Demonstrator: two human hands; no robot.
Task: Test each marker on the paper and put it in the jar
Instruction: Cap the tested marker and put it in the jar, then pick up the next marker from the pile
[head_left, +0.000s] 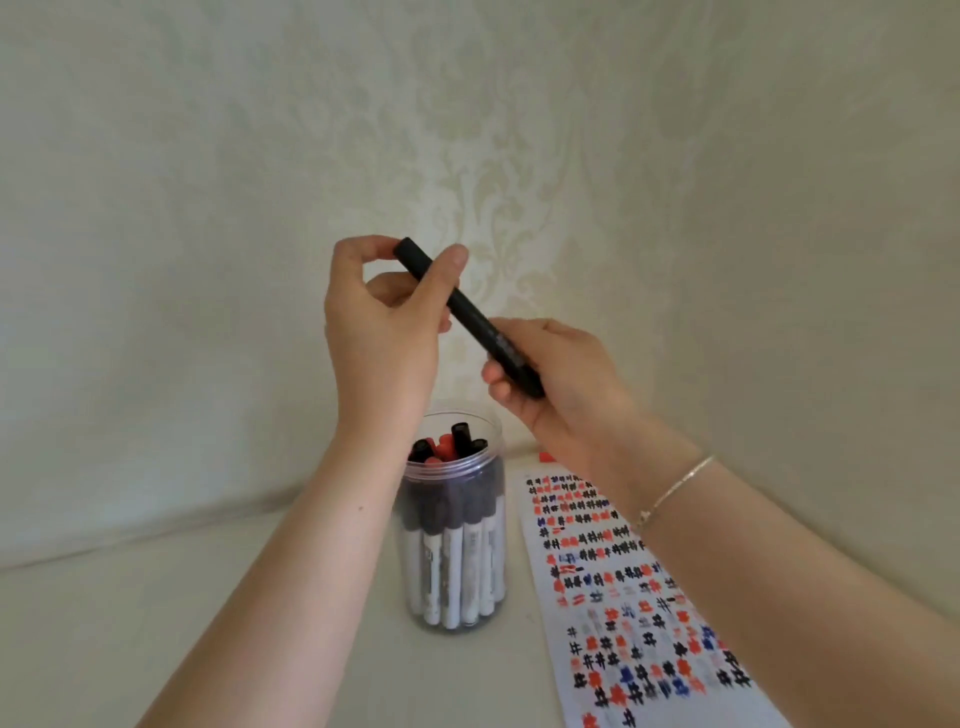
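I hold a black marker (470, 314) slanted in the air above the jar, with both hands on it. My left hand (384, 322) pinches its upper end, which looks capped. My right hand (556, 384) grips its lower end. Below them stands a clear plastic jar (453, 519), open at the top and holding several markers with white barrels and black or red caps. To the right of the jar lies a long sheet of paper (623, 592) covered with rows of black, red and blue test marks.
A pale tabletop (104, 634) meets a cream patterned wall (467, 130) close behind the jar. A small red object (545, 457) peeks out at the paper's far end under my right hand. A thin bracelet (675, 488) is on my right wrist.
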